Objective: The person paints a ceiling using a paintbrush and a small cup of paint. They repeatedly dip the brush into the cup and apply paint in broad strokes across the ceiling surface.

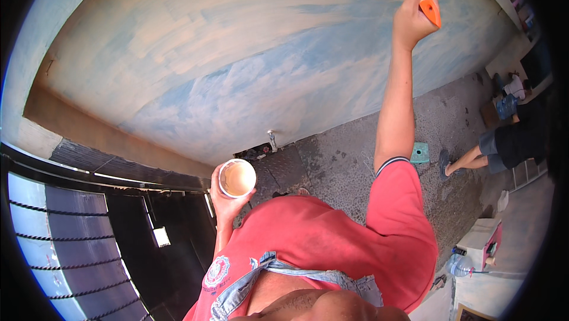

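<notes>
High at the upper right, my right hand [415, 10] grips a paintbrush [430, 8] with an orange-tipped handle, its arm stretched far up along the wall. The brush's pale head runs to the top edge of the view, so I cannot tell if it touches the wall. Low on the left, my left hand [226, 205] is wrapped round a white cup [237, 178] of cream-beige paint, its open top facing up. Streaks of blue and beige cover the wall [255, 78] in front of me.
A tap [272, 140] juts from the wall's foot. A turquoise stool [419, 153] stands on the grey floor [349, 173], near another person [504, 149] at the right. A water bottle [459, 265] is at the lower right. Barred window [71, 238] at left.
</notes>
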### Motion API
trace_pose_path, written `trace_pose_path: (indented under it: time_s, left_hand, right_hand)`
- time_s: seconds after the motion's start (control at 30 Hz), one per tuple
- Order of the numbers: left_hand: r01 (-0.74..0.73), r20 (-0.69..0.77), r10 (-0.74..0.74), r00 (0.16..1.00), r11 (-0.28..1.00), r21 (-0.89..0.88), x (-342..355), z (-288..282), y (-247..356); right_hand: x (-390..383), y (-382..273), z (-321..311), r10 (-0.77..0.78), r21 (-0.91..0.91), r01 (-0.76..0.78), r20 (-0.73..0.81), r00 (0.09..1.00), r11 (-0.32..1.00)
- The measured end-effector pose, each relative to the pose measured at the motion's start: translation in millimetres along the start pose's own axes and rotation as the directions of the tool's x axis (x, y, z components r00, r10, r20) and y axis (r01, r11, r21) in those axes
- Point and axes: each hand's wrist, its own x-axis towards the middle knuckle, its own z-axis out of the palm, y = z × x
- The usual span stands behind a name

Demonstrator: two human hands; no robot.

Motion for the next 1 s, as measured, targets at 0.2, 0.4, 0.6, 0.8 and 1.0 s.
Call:
trace_pose_path:
  time_s: [0.2,0.4,0.6,0.8,1.0]
  left_hand:
    - [0.004,-0.001,-0.004,1.000,0.999,-0.045,2.3,4.4,4.6]
    - [-0.007,0.009,0.008,1.000,0.999,-0.049,3.3,3.4,8.6]
    - [-0.021,-0.033,0.019,0.999,0.998,-0.059,1.8,3.8,6.9]
    - [-0.010,-0.031,0.009,0.999,0.999,-0.047,2.2,3.7,11.8]
    - [-0.021,-0.020,0.020,1.000,0.998,-0.064,3.1,2.3,5.0]
  right_hand:
    - [-25.7,-23.9,15.3,0.408,0.391,-0.404,0.078,0.910,0.827]
    - [-27.1,6.1,64.6,0.378,0.553,-0.485,0.304,0.874,0.677]
    - [-23.6,23.8,82.0,0.369,0.586,-0.470,0.292,0.882,0.660]
    - [-24.4,36.6,64.7,0.428,0.588,-0.458,0.201,0.881,0.666]
    - [-1.3,62.4,36.2,0.433,0.565,-0.417,0.113,0.894,0.712]
